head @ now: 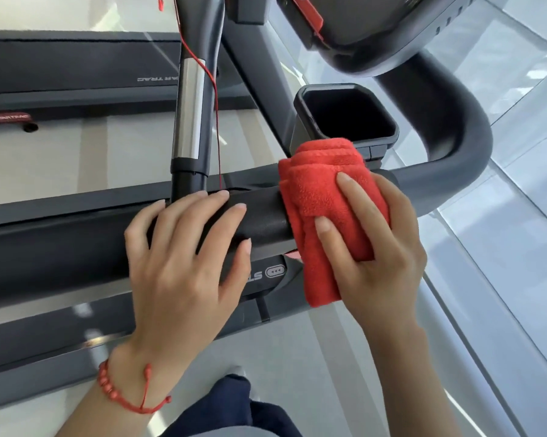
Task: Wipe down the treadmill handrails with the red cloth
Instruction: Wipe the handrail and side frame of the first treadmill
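A person's right hand (382, 244) wraps a folded red cloth (325, 216) over a dark padded handrail (259, 219) of a treadmill. The fingers curl over the top of the cloth and the thumb lies along its near side, so the cloth is gripped around the bar and not just laid on it. A loose end of the cloth hangs down below the bar on the near side.

Just to the left, the left hand (183, 263) rests on the same handrail with its fingers spread and gently bent over the top; it holds nothing and seems only to steady the person. A red beaded bracelet (123, 392) circles that wrist.

Moving outward, the handrail runs from the left edge of the scene across to the right, where it bends away toward the far side under the console (392, 26). A black cup holder (347, 118) sits just beyond the cloth. A second grip with a shiny metal section (188, 111) rises from the bar at the far left, with a thin red safety cord (217, 121) hanging beside it.

Judging progress: the wiping is under way, with the cloth sitting about midway along the visible bar. No surface looks visibly cleaner or dirtier, so what is already wiped cannot be told. The curved section to the right, the stretch under the left hand and the upright grip may all remain.
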